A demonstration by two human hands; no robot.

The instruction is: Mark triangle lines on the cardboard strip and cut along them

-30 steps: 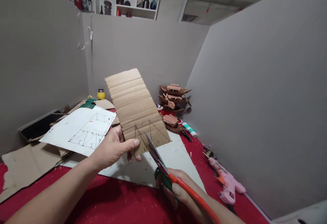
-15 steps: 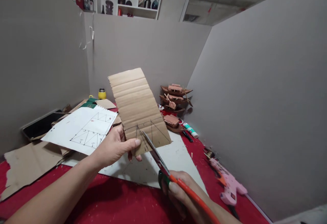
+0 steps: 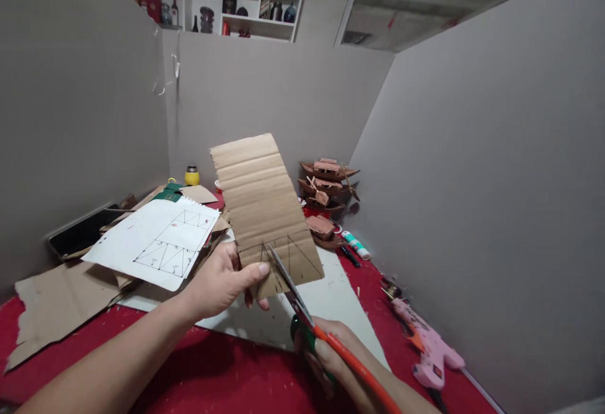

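A corrugated cardboard piece [image 3: 259, 193], tilted upright, has pencil or pen lines forming triangles along its lower part. My left hand [image 3: 227, 281] grips its lower left edge, thumb in front and fingers behind. In my right hand [image 3: 326, 351] are scissors [image 3: 293, 294] with an orange and a green handle. Their blades lie at the lower part of the cardboard, with the tip near the drawn lines. Left of the cardboard, a white paper sheet [image 3: 155, 244] shows a drawn pattern of triangles.
Torn cardboard [image 3: 66, 300] and a black tray [image 3: 80, 231] lie at the left. A yellow jar [image 3: 191, 176] stands behind. Model boats [image 3: 326, 187] are stacked at the back; a white-and-green tube [image 3: 356, 246] and pink glue gun [image 3: 430, 345] lie at the right, beside a wall.
The cardboard, my left hand and the scissor blades have shifted slightly right and down in view. The surroundings have also shifted slightly. Both hands keep their hold.
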